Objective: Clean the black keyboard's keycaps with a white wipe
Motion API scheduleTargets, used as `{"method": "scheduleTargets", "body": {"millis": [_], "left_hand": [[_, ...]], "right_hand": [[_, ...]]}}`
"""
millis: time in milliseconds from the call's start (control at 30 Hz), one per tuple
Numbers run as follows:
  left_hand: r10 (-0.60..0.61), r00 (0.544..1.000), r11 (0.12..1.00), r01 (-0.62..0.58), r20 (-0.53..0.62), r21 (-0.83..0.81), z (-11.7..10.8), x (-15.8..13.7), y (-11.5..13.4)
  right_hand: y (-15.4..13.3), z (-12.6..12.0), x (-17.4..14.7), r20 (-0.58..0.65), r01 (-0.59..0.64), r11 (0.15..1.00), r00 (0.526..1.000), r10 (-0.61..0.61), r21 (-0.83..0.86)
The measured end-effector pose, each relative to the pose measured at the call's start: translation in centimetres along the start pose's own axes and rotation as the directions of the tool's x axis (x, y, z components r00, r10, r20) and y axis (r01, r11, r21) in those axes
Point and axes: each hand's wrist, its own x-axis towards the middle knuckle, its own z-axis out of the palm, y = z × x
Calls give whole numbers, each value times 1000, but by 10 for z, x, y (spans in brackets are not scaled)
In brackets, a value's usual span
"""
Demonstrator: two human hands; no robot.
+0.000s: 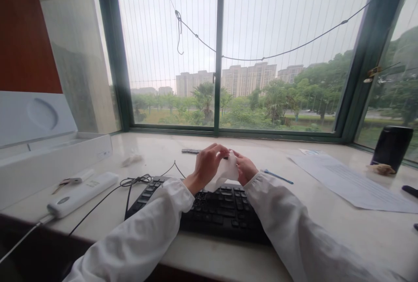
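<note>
Both hands are raised together over a black keyboard [222, 219] that lies near the counter's front edge. My left hand [207, 164] is closed, its thumb and fingertips pinching a small dark piece [226, 157] that looks like a keycap. A thin white tissue [231, 168] hangs between the hands, with its lower part draped above the upper keys. My right hand [245, 168] grips this tissue from the right side, close to the dark piece. Some of the keyboard is hidden by the sleeves and the tissue.
A white power strip [83, 195], keys [67, 182] and a coiled black cable [135, 180] lie left. Behind them stands an open white box [55, 160]. A blue stick [279, 176], paper sheets [352, 181] and a dark upright object [392, 147] are right. A window [215, 51] closes the back.
</note>
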Motion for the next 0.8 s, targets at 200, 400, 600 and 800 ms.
{"method": "scheduleTargets", "body": {"millis": [200,400,600,800], "left_hand": [[-27,999,997,26,-26,-67,-3,-1,2],[-98,995,994,96,-28,-56,0,1,-5],[-138,990,975,135,-8,-174,1,1,-5],[-144,979,934,183,146,-308,0,-1,-3]], "right_hand": [[3,6,-11,62,-12,993,998,19,-117],[0,12,-17,143,34,995,989,-47,91],[1,5,-12,146,-22,979,989,-8,201],[-2,6,-15,108,-28,966,994,0,257]]}}
